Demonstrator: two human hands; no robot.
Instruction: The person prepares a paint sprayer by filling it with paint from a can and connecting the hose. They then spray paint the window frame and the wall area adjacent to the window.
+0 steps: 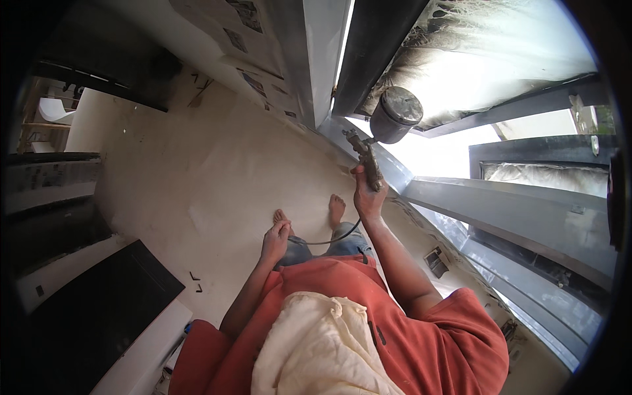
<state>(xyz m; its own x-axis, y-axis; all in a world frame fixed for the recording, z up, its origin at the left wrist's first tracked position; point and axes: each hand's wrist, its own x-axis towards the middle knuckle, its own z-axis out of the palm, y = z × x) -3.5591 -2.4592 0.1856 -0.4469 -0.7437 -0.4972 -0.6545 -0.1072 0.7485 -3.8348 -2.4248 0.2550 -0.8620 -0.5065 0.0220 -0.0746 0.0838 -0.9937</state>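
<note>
While standing on one pale floor [151, 155], has at least two grey beams [510, 204] ahead and to the right, and one black panel [105, 316] low at the left. Wears one red shirt [428, 342], partly hidden by one pale cloth [316, 345]. Holds one spray gun [366, 159] clamped by its handle in the right hand [370, 197], out ahead and well apart from the left hand [274, 243]. Shows two bare feet [337, 209] between and beyond the hands, one hose [326, 243] curving from near the right hand to the curled left hand, apparently gripped there, one grey cup [397, 117] joined to the spray gun's right side, and two dark bits [195, 282] on the floor. Stretches the right arm [403, 271] forward; bends the left arm [245, 297] inward, lower down.
</note>
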